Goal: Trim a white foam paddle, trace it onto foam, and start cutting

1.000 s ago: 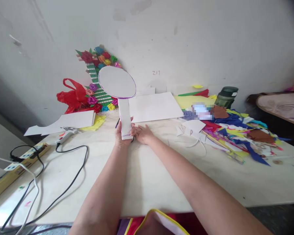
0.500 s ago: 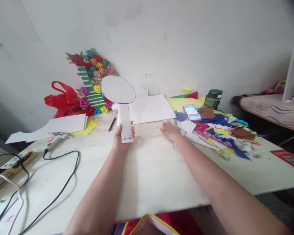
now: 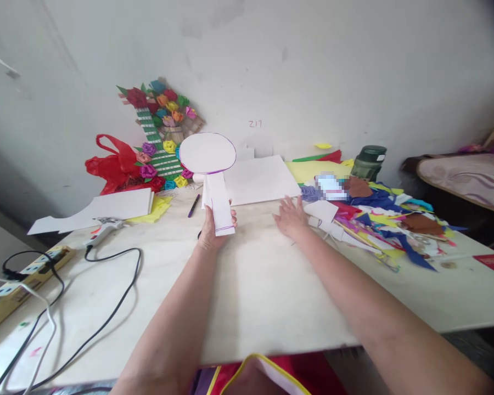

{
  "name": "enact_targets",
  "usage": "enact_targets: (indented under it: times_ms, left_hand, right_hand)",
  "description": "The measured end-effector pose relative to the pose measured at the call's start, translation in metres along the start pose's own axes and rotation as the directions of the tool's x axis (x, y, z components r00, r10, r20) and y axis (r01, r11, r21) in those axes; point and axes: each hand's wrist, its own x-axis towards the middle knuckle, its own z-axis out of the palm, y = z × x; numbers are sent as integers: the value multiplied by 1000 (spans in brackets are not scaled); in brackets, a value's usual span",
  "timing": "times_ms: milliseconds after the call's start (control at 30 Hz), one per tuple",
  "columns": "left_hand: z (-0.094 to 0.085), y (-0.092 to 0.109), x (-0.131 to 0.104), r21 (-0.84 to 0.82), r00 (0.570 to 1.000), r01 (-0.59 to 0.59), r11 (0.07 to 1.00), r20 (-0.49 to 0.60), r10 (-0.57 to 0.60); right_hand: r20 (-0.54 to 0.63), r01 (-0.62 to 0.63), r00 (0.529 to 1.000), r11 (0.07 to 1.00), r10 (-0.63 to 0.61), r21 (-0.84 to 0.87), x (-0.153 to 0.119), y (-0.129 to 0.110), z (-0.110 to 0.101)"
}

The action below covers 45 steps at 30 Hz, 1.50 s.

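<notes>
While the left hand (image 3: pixel 213 233) grips the cutout (image 3: pixel 212 173) by the lower end of its stem, the white piece stands nearly upright above the table (image 3: pixel 255 296), its oval top edged in purple and leaning a little to the left. The thumb lies across the stem's front, just above a purple line drawn near its bottom edge. The right hand (image 3: pixel 290 216) lies flat on the table, fingers spread, holding nothing, well to the right of the cutout and just beside a small white scrap (image 3: pixel 324 210). Behind the cutout a white sheet (image 3: pixel 259 179) lies flat, and a purple pen (image 3: pixel 194 205) rests just left of the stem. Further left are a glue gun (image 3: pixel 102 230) with its black cord (image 3: pixel 115 291), a stack of white card (image 3: pixel 107 207) and a red bag (image 3: pixel 115 167). A frame of paper flowers (image 3: pixel 160 137) leans on the wall. To the right, coloured scraps (image 3: pixel 391 219) pile up near a green jar (image 3: pixel 369 162).
</notes>
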Motion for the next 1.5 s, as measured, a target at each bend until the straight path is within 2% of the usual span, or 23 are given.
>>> enact_targets:
  times_ms: [67, 133, 200, 267, 333, 400, 433, 467, 533, 600, 633, 700, 767, 867, 967, 1067, 1300, 1500]
  left_hand:
    - [0, -1, 0, 27, 1000, -10, 1000, 4, 10]
    - [0, -2, 0, 41, 1000, -15, 999, 16, 15]
    - [0, -2, 0, 41, 999, -16, 999, 31, 15]
    - [1, -3, 0, 33, 999, -17, 999, 34, 16]
    - [1, -2, 1, 26, 1000, -13, 1000, 25, 13]
    - [1, -1, 1, 19, 1000, -8, 1000, 1, 8]
    - [2, 0, 2, 14, 1000, -6, 1000, -17, 7]
    - [2, 0, 1, 8, 999, -5, 1000, -36, 6]
    - [2, 2, 1, -7, 998, -12, 1000, -69, 11]
    - [2, 2, 0, -19, 997, -24, 1000, -76, 22]
    - [1, 2, 0, -22, 997, -28, 999, -72, 26]
    - [0, 2, -1, -20, 998, -16, 1000, -62, 15]
    - [-2, 1, 1, -14, 997, 16, 1000, -71, -17]
    - [-9, 1, 4, 9, 994, 5, 1000, -107, -4]
    - [-17, 4, 8, 76, 982, -57, 995, -177, 70]
    - [-23, 7, 9, 130, 965, -45, 991, -253, 77]
    - [-25, 1, 9, 302, 961, -58, 952, -242, 136]
    - [-19, 2, 7, 379, 953, -33, 925, -266, 143]
  right_hand:
    - [-107, -6, 994, 1000, 4, -19, 0, 8, -6]
    - [-165, 32, 986, 998, -23, 49, -2, 6, -14]
    - [-136, 5, 991, 987, 17, 161, -4, -6, -22]
    - [-74, -105, 989, 964, 126, 244, -5, -23, -30]
    - [-28, -115, 991, 939, 131, 325, -5, -42, -36]
    - [6, -94, 995, 873, 104, 479, -6, -58, -40]
    - [42, -94, 995, 797, 85, 597, -7, -66, -41]
    - [106, -110, 993, 683, 48, 722, -8, -72, -42]
    - [257, -209, 963, 374, -85, 904, -10, -85, -43]
    - [314, -302, 913, 88, -259, 949, -14, -95, -43]
    - [305, -327, 900, -20, -311, 945, -15, -99, -42]
    - [282, -347, 904, -166, -322, 923, -18, -105, -39]
    - [282, -343, 926, -246, -250, 907, -21, -108, -35]
    - [275, -316, 945, -276, -177, 908, -23, -107, -30]
    - [265, -290, 956, -252, -129, 923, -23, -105, -26]
    - [252, -264, 964, -242, -82, 934, -22, -104, -23]
    - [204, -215, 976, -216, -68, 953, -22, -103, -23]
    - [186, -195, 981, -197, -61, 961, -25, -103, -23]
